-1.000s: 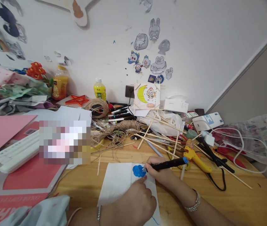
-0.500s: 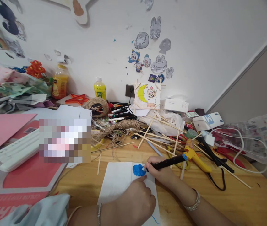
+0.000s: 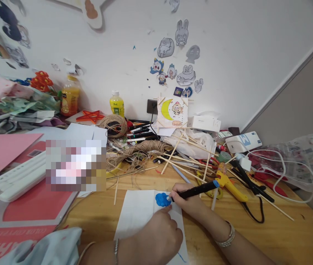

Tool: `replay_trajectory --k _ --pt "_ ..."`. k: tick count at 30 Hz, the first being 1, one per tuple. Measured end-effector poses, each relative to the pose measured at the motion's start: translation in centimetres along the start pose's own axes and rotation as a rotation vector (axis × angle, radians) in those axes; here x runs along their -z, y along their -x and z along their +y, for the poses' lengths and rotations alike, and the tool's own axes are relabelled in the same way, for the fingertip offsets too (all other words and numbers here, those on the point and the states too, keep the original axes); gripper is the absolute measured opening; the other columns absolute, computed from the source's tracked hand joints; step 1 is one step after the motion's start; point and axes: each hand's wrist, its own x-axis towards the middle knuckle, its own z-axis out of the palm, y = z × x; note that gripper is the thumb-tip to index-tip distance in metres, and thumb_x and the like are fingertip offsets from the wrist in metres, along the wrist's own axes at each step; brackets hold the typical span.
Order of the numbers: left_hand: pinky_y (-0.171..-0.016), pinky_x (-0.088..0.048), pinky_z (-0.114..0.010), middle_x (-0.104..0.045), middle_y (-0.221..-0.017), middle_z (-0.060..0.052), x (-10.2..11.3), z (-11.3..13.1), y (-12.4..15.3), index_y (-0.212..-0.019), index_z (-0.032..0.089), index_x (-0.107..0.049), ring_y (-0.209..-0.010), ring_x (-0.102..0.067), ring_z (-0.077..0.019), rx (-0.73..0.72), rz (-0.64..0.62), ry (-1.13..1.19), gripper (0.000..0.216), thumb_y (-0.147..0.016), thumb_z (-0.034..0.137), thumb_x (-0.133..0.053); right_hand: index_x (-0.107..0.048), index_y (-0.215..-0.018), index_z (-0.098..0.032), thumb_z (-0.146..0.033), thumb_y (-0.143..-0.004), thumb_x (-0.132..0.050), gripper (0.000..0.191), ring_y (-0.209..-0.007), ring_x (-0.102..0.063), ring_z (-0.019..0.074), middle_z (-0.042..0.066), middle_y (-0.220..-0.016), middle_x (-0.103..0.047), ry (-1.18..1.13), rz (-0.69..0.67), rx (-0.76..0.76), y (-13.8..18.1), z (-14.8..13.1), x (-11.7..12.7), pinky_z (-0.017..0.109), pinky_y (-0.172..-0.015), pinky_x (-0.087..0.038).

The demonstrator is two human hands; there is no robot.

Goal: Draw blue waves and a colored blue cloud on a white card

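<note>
My right hand [image 3: 188,201] is closed around a black marker [image 3: 196,191] with a blue end cap. The marker slants down to the left, and its pale tip meets the right edge of a solid blue cloud shape [image 3: 162,199] on a white sheet of paper [image 3: 136,211]. Lying on the sheet, my left hand [image 3: 160,235] has its index finger extended just below the cloud and its other fingers curled under. Its palm side is hidden. A thin blue line [image 3: 182,257] shows near the sheet's lower right.
A yellow glue gun [image 3: 229,184] and several wooden sticks [image 3: 182,165] lie beyond my right hand. Twine [image 3: 145,148] and markers [image 3: 140,134] crowd the back. Red paper packs [image 3: 35,200] and a white device [image 3: 15,178] occupy the left; a white cable [image 3: 285,162] loops right.
</note>
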Motion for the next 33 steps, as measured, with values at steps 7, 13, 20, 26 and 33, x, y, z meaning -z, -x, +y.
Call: replay_trajectory --k 7,13,20,26,33 --pt "-0.084 -0.048 -0.040 -0.062 -0.052 0.001 0.0 0.0 0.0 -0.057 0.016 -0.052 -0.045 -0.055 -0.0125 -0.009 -0.004 -0.016 0.024 -0.078 0.007 -0.059 -0.050 -0.055 -0.019 -0.025 -0.077 -0.046 0.023 -0.051 -0.047 0.0126 -0.001 -0.053 -0.051 0.002 0.015 0.003 -0.1 -0.1 0.0 0.022 -0.048 -0.033" --pt "-0.086 -0.047 -0.040 -0.062 -0.051 0.002 -0.5 0.0 0.0 -0.056 0.016 -0.052 -0.046 -0.054 -0.0118 -0.006 -0.021 -0.016 0.025 -0.078 0.007 -0.060 -0.048 -0.054 -0.020 -0.024 -0.077 -0.047 0.024 -0.051 -0.046 0.0123 -0.002 -0.052 -0.050 -0.005 0.018 0.004 -0.1 -0.1 0.0 0.022 -0.048 -0.034" --pt "-0.087 -0.046 -0.040 -0.060 -0.049 0.002 -0.5 0.1 0.0 -0.056 0.016 -0.051 -0.046 -0.055 -0.0126 -0.001 0.003 -0.035 0.025 -0.077 0.007 -0.060 -0.049 -0.055 -0.019 -0.023 -0.077 -0.047 0.022 -0.052 -0.048 0.0126 -0.002 -0.053 -0.052 -0.007 0.018 -0.011 -0.1 0.0 0.0 0.022 -0.049 -0.035" --pt "-0.091 -0.043 -0.047 -0.062 -0.054 0.000 0.3 0.1 0.1 -0.061 0.016 -0.054 -0.051 -0.057 -0.0152 0.008 0.017 -0.040 0.018 -0.075 0.011 -0.062 -0.050 -0.054 -0.019 -0.022 -0.076 -0.048 0.023 -0.051 -0.046 0.0121 -0.002 -0.052 -0.050 0.006 0.023 -0.015 -0.1 -0.1 0.0 0.022 -0.048 -0.034" --pt "-0.087 -0.046 -0.044 -0.062 -0.054 -0.001 0.6 -0.1 0.1 -0.060 0.016 -0.053 -0.050 -0.056 -0.0152 0.007 0.021 -0.017 0.019 -0.076 0.011 -0.061 -0.050 -0.054 -0.018 -0.020 -0.077 -0.048 0.023 -0.052 -0.047 0.0123 -0.002 -0.052 -0.051 0.001 0.032 -0.005 -0.1 0.0 -0.1 0.022 -0.048 -0.034"
